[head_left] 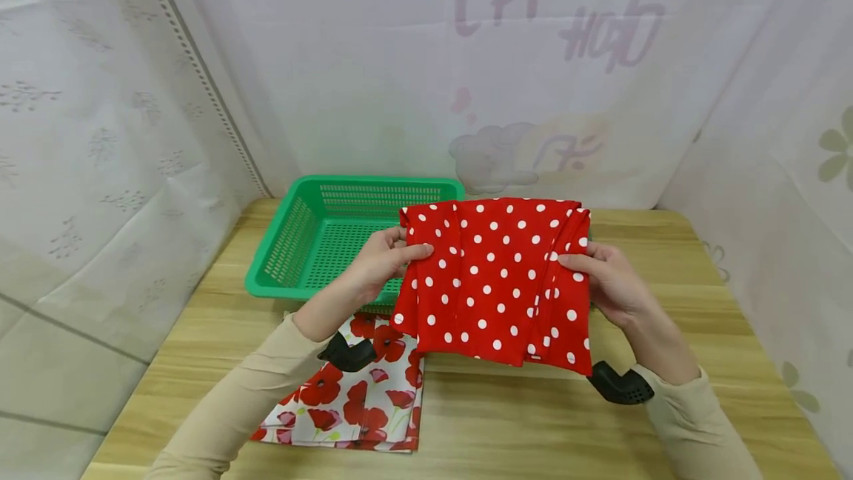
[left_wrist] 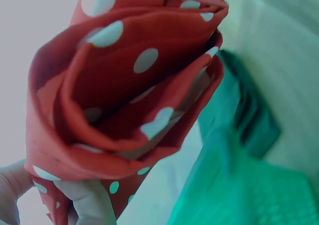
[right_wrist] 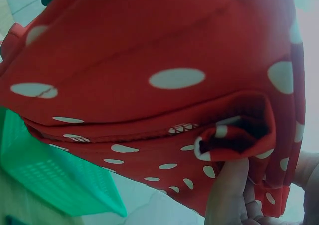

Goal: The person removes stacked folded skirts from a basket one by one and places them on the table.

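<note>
A red cloth with white polka dots [head_left: 496, 280] hangs folded in layers above the table, held up between both hands. My left hand [head_left: 386, 261] pinches its left edge, thumb in front. At the right edge my right hand [head_left: 616, 284] grips the cloth the same way, its other fingers mostly hidden behind. The left wrist view looks into the rolled, layered end of the red cloth [left_wrist: 144, 60]. In the right wrist view a seam runs along the cloth [right_wrist: 149, 80], and the right thumb presses under a folded corner.
A green plastic basket [head_left: 266, 284] stands at the back left, partly behind the red cloth. In front of it a white cloth with red poppies [head_left: 360, 406] lies folded flat on the wooden table [head_left: 520, 421]. Dark green fabric [left_wrist: 249, 105] shows beyond the basket in the left wrist view.
</note>
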Tool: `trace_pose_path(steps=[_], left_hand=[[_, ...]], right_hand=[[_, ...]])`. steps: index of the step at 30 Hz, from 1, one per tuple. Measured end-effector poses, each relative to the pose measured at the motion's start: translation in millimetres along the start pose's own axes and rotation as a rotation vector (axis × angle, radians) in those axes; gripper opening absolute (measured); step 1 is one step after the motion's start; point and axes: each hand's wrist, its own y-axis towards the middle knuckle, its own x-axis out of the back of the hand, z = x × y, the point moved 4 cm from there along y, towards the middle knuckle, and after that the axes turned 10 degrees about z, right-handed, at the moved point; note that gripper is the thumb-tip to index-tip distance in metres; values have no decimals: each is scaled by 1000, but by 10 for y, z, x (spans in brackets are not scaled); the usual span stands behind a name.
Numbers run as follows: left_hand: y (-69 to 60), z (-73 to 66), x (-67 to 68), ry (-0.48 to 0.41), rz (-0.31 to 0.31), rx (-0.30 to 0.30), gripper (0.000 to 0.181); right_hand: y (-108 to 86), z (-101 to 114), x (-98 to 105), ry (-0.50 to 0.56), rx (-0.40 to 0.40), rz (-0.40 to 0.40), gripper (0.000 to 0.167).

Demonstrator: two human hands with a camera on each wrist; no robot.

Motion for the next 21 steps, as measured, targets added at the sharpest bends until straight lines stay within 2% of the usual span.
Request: trace_pose_path(steps=[8, 13, 21], left_hand=[[-17, 208, -307, 1, 12, 28, 38], [-54, 315, -491, -22, 45, 52, 36], [-108, 517, -698, 0, 82, 59, 37]], right_hand=[[-330, -194, 163, 2, 3, 27, 20], [-530, -337, 253, 17, -4, 32, 21], [-767, -533, 360, 41, -99, 7, 20]])
